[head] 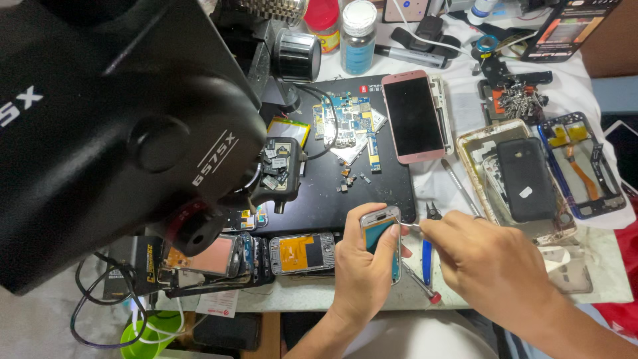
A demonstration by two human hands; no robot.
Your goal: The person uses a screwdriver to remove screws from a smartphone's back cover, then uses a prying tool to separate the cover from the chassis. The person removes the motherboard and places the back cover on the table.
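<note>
Head view: the left hand [362, 269] grips an opened phone [381, 234] upright above the table edge [598, 266], while the right hand [488, 266], just beside it, pinches a thin metal tool [412, 227] touching the phone's upper edge.

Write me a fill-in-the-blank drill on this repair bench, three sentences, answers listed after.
1. The left hand holds an opened ____ showing a teal inside.
2. The right hand brings a thin metal tool to the top ____ of the opened phone.
3. The pink smartphone lies screen-up on the ____ mat.

Missing words: phone; edge; black
</note>
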